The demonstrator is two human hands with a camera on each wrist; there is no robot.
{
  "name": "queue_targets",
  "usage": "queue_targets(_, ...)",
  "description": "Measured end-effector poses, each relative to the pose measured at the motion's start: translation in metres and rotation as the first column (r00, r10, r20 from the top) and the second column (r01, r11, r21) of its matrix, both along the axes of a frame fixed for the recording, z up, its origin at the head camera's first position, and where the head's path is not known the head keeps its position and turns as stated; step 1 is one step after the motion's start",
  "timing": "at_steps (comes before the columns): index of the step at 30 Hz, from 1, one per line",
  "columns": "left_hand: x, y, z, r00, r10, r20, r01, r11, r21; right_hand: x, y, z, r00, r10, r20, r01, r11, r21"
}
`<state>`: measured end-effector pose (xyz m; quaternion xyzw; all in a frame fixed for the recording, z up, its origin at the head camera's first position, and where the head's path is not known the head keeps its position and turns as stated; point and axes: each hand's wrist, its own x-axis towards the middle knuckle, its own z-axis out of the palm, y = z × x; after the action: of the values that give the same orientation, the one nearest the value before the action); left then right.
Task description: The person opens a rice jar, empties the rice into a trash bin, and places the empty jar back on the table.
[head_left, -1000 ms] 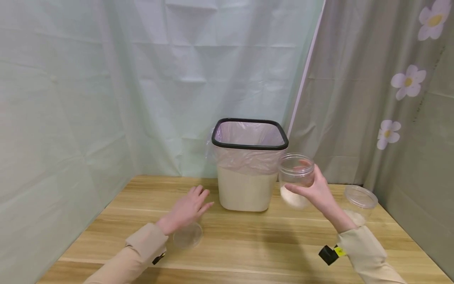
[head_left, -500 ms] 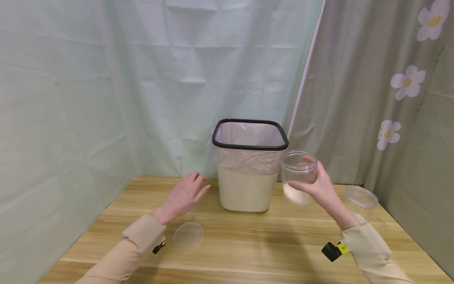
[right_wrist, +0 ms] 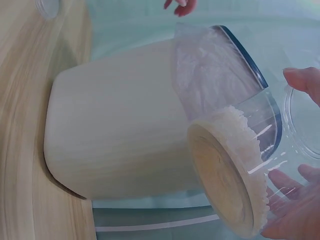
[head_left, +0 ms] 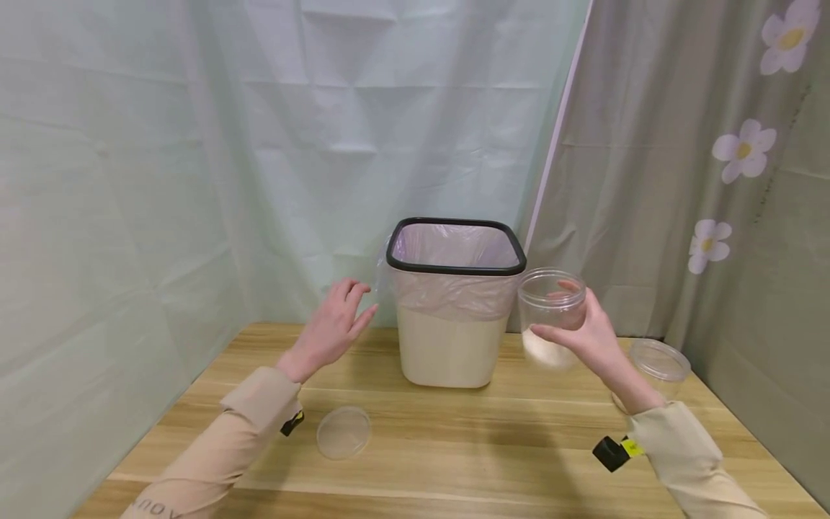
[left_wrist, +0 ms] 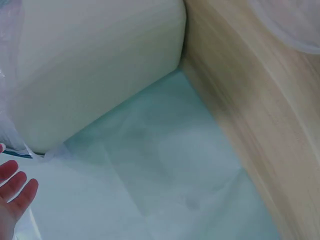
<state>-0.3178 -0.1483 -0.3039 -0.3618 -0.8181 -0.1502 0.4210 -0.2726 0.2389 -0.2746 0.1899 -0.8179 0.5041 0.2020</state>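
Note:
My right hand [head_left: 593, 335] grips a clear, lidless jar [head_left: 540, 308] just right of the bin, held upright above the table. A white, crumbly-looking substance [right_wrist: 237, 132] covers the inside of its bottom, seen from below in the right wrist view. Left of the bin, my left hand [head_left: 328, 328] hovers in the air with relaxed fingers and nothing in it. A round, clear lid [head_left: 344, 432] lies flat on the table in front of that hand. The cream waste bin [head_left: 449, 346] stands between both hands, with a black rim and a translucent liner folded over its edge.
At the table's right side stands another clear jar [head_left: 660, 360], partly hidden behind my right forearm. The wooden table [head_left: 441, 447] ends against pale curtains [head_left: 363, 144] behind and at both sides.
My left hand has risen away from the lid and moved slightly left. My right hand has lifted the jar a little higher and shifted it slightly right.

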Motion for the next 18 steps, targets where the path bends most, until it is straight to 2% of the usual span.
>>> queue_targets(9,-0.008,0.007,0.016,0.997,-0.012,-0.081,0.014,1.000,0.022,0.000,0.005,0.005,1.000,-0.015,0.001,0.015,1.000,0.003)
queue_targets(14,-0.016,0.013,0.031,0.991,-0.046,-0.125,0.048,0.999,0.015,0.000,0.006,0.008,1.000,-0.012,0.008,0.012,1.000,0.005)
queue_targets(18,-0.023,0.019,0.043,0.989,-0.077,-0.128,0.076,0.997,-0.006,0.001,0.007,0.009,1.000,-0.010,0.006,0.010,1.000,0.010)
